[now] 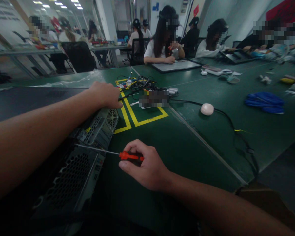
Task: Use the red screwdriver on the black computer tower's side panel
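Note:
A computer case point(95, 164) lies on its side at the left, its vented rear panel turned toward the middle of the table. My left hand point(107, 95) is on the far rear corner of the case, fingers curled down over the edge; the fingertips are partly hidden. My right hand point(147, 165) is closed round the red and black handle of a screwdriver point(130, 156). The long thin shaft points left, across the rear panel. Its tip is at the case near the slot area, but whether it sits in a screw I cannot tell.
Yellow tape point(151, 120) marks the green table point(186, 150) beyond the case. Tangled cables point(142, 83) lie there. To the right are a white rounded object point(207, 109), a black cable point(227, 116) and a blue cloth bundle point(264, 102). Co-workers sit across the table.

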